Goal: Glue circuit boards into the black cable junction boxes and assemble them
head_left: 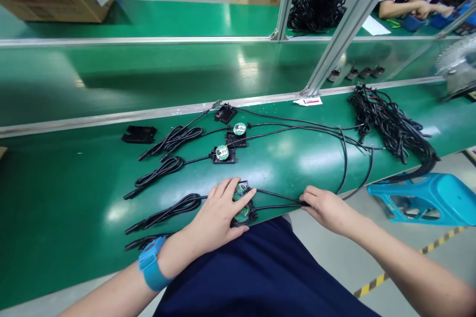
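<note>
My left hand (217, 210), with a blue strap (153, 263) on its wrist, lies with spread fingers over black housings at the bench's front edge. Green circuit boards (243, 214) show between its fingers; the palm hides part of them. Two black cables (278, 206) run right from these housings into my right hand (329, 209), whose thumb and fingers pinch them. Behind my left hand, more open black housings (229, 159) carry round boards (222, 152), with cables on both sides. Bundled cable ends (159, 171) lie to the left.
A loose black housing part (139, 134) lies at the left. A heap of black cables (390, 121) is at the right, above a blue stool (427, 198). Metal posts (349, 29) rise behind the bench. A co-worker's hands (424, 9) are at the far right.
</note>
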A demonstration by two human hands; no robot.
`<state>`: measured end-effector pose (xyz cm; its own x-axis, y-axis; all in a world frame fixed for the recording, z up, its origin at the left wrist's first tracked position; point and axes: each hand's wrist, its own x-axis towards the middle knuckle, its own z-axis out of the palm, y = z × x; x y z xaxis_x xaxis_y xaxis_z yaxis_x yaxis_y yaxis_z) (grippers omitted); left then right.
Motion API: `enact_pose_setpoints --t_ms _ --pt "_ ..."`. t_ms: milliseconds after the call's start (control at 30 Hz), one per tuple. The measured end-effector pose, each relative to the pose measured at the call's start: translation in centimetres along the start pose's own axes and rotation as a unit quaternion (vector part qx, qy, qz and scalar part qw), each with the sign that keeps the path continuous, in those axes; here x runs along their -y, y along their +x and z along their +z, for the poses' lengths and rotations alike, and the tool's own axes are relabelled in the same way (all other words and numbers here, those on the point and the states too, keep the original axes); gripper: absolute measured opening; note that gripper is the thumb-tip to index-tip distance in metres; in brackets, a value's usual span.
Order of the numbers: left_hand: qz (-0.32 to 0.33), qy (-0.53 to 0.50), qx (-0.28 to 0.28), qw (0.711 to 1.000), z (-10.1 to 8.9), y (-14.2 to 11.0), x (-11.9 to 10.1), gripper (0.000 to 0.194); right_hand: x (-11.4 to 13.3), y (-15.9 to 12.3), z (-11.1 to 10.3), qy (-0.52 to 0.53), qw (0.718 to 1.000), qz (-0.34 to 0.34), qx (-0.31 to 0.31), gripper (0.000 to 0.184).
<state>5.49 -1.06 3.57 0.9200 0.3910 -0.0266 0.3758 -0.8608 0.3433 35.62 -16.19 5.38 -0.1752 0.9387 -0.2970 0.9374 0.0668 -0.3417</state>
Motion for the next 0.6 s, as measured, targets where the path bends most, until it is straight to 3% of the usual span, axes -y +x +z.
enact_pose_setpoints --t_ms 167,267,367,467,600 --pt "-0.018 0.009 0.021 1.000 -0.2 -0.5 -0.5 0.072 -0.7 -1.4 -3.2 0.020 0.999 0.026 0.019 0.018" --pt "-0.036 0.000 0.023 0.999 -0.7 -1.9 -0.7 0.063 -2.3 -3.2 -6.9 0.010 0.997 0.015 -0.069 0.021" --pt "-0.066 -0.057 0.020 0.996 -2.5 -3.9 -0.6 0.065 -4.7 -4.7 -10.9 -0.008 0.985 -0.025 -0.168 0.021" --pt "-0.101 -0.130 0.036 0.986 -6.6 -5.9 0.9 0.072 -7.1 -4.5 -15.3 -0.021 0.975 -0.024 -0.219 0.029" --pt "-0.139 -0.150 0.053 0.977 -15.6 -6.7 6.5 0.058 -8.4 -0.3 -22.5 -0.035 0.976 0.057 -0.208 0.052"
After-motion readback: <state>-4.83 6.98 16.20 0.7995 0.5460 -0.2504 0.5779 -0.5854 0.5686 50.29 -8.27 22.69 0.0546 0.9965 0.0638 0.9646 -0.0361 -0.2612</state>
